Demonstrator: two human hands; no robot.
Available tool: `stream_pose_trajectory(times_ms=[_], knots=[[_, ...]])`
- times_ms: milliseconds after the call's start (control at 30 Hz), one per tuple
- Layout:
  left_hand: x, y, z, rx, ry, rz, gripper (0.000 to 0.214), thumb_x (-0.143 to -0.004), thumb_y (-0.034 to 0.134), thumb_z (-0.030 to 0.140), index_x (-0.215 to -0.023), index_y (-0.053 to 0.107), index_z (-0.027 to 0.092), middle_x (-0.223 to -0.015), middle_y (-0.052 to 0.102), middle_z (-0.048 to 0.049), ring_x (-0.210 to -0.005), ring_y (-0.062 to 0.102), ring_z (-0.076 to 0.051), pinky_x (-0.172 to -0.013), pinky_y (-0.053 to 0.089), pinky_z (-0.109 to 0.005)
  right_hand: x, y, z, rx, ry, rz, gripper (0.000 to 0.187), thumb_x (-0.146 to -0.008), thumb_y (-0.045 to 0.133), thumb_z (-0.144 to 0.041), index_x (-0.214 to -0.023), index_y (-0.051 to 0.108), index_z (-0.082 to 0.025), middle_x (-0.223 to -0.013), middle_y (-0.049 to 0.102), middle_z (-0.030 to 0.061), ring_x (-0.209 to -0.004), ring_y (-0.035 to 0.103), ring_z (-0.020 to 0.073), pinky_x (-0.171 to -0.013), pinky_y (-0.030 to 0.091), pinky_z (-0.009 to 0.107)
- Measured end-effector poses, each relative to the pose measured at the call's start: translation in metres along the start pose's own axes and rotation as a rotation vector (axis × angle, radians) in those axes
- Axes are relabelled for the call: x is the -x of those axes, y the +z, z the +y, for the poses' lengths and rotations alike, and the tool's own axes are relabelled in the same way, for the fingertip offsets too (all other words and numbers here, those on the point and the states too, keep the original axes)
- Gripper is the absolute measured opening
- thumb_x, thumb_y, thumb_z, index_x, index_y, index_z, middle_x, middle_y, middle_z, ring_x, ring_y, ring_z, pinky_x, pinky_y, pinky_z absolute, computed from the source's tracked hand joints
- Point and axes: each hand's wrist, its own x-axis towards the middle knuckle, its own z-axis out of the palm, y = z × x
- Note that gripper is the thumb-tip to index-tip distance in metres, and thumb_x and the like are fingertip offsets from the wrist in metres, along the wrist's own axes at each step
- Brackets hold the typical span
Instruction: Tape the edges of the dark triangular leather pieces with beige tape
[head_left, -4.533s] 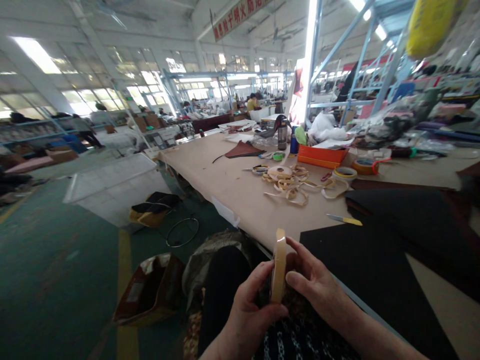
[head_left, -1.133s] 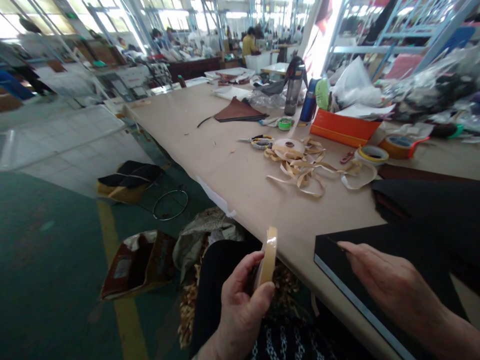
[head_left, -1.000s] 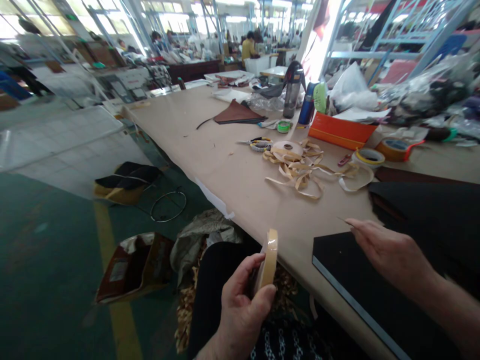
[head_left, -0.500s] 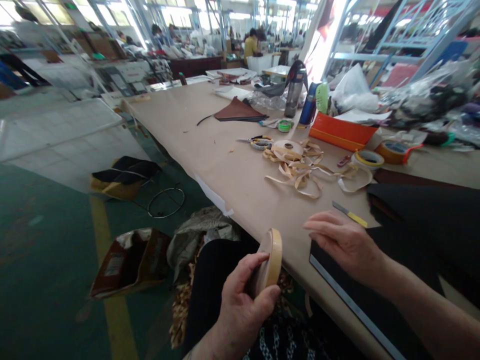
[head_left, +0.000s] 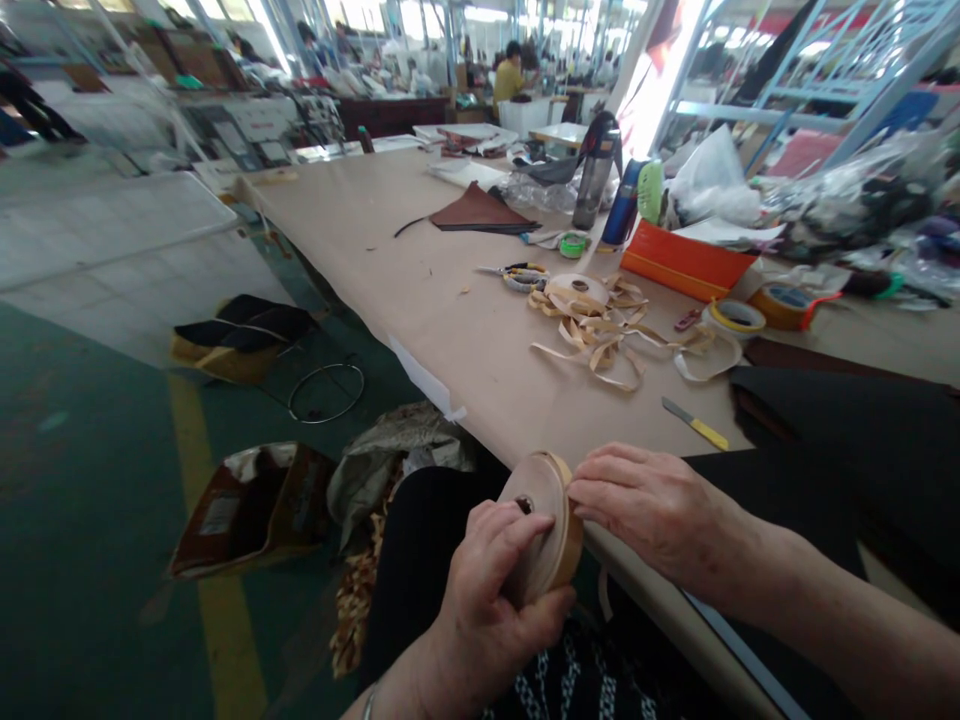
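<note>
My left hand point(head_left: 499, 590) is wrapped round a roll of tan tape point(head_left: 570, 545), with fingers across its pale flat side near the core hole. The roll is tilted over my lap at the table's near edge. My right hand point(head_left: 660, 510) reaches in from the right, fingers pressed together and their tips on the rim of the roll. Its thumb is hidden, and I cannot see whether a tape end is pinched there. Beyond this hand lies a yellow-handled knife point(head_left: 696, 425), beside black sheet material point(head_left: 795, 500).
On the brown-covered table point(head_left: 420, 290) are tangled tan strips point(head_left: 600, 340), another tape roll point(head_left: 577, 290), scissors point(head_left: 521, 275), an orange piece point(head_left: 682, 262) and bottles point(head_left: 596, 175). Rolls of adhesive tape point(head_left: 735, 317) sit farther right. An open box point(head_left: 251, 510) and a sack point(head_left: 405, 450) stand on the floor.
My right hand has moved left and down from above the black sheet to the roll's rim. My left hand has turned the roll so its flat side faces me more.
</note>
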Motion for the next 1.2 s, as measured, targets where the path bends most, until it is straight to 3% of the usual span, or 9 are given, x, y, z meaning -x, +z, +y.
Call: stream_pose_trajectory(times_ms=[367, 533, 800, 967, 1033, 1100, 1200], knots=[[0.001, 0.001, 0.001, 0.008, 0.017, -0.053, 0.046, -0.074, 0.068, 0.034, -0.115, 0.054, 0.021, -0.095, 0.066, -0.0084, -0.091, 0.063, -0.025, -0.088, 0.046, -0.044, 0.002, -0.005, 0.000, 0.064, -0.031, -0.115, 0.017, -0.091, 0.046, -0.010, -0.091, 0.063, -0.013, -0.092, 0.064, 0.0094, -0.089, 0.058, 0.0206, -0.081, 0.051, 0.035], [-0.004, -0.002, 0.004, -0.054, 0.060, -0.088, 0.043, -0.071, 0.068, 0.030, -0.110, 0.057, 0.019, -0.085, 0.065, -0.0064, -0.082, 0.061, -0.023, -0.081, 0.045, -0.041, 0.005, -0.006, 0.006, -0.017, -0.014, -0.156, 0.016, -0.093, 0.048, -0.014, -0.096, 0.063, -0.017, -0.090, 0.064, 0.0056, -0.085, 0.058, 0.0160, -0.076, 0.050, 0.028], [-0.006, -0.004, 0.008, -0.128, 0.090, -0.140, 0.042, -0.068, 0.070, 0.030, -0.107, 0.059, 0.017, -0.082, 0.063, -0.0052, -0.080, 0.059, -0.022, -0.082, 0.043, -0.040, 0.016, -0.004, 0.006, -0.042, -0.072, -0.070, 0.021, -0.094, 0.043, -0.011, -0.102, 0.062, -0.015, -0.098, 0.063, 0.0087, -0.092, 0.058, 0.0173, -0.080, 0.050, 0.030], [-0.008, 0.000, 0.010, -0.070, 0.061, -0.150, 0.040, -0.068, 0.069, 0.028, -0.105, 0.059, 0.016, -0.079, 0.063, -0.0061, -0.076, 0.059, -0.021, -0.078, 0.044, -0.039, 0.018, 0.007, 0.004, -0.044, -0.075, 0.027, 0.020, -0.091, 0.045, -0.009, -0.089, 0.064, -0.015, -0.090, 0.066, 0.0084, -0.090, 0.061, 0.0181, -0.082, 0.051, 0.032], [-0.007, 0.001, 0.009, -0.016, 0.046, -0.106, 0.041, -0.068, 0.070, 0.026, -0.107, 0.059, 0.017, -0.081, 0.064, -0.0062, -0.078, 0.060, -0.021, -0.080, 0.045, -0.039, 0.017, 0.010, 0.005, -0.076, 0.001, 0.094, 0.019, -0.090, 0.047, -0.010, -0.086, 0.064, -0.017, -0.088, 0.067, 0.0071, -0.086, 0.062, 0.0170, -0.079, 0.052, 0.030], [-0.006, 0.000, 0.008, 0.079, -0.019, -0.056, 0.043, -0.069, 0.071, 0.027, -0.110, 0.060, 0.020, -0.087, 0.066, -0.0066, -0.083, 0.061, -0.022, -0.083, 0.046, -0.039, 0.014, 0.012, 0.008, -0.195, 0.164, 0.191, 0.016, -0.088, 0.050, -0.012, -0.083, 0.064, -0.018, -0.083, 0.068, 0.0048, -0.078, 0.063, 0.0147, -0.072, 0.052, 0.027], [-0.005, -0.004, 0.008, 0.334, -0.294, -0.040, 0.040, -0.069, 0.074, 0.033, -0.107, 0.065, 0.024, -0.097, 0.068, -0.0066, -0.090, 0.062, -0.023, -0.082, 0.049, -0.034, 0.012, 0.017, 0.021, -0.580, 0.543, 0.326, 0.010, -0.084, 0.057, -0.018, -0.077, 0.065, -0.018, -0.072, 0.066, -0.0001, -0.066, 0.061, 0.0111, -0.063, 0.051, 0.022]])
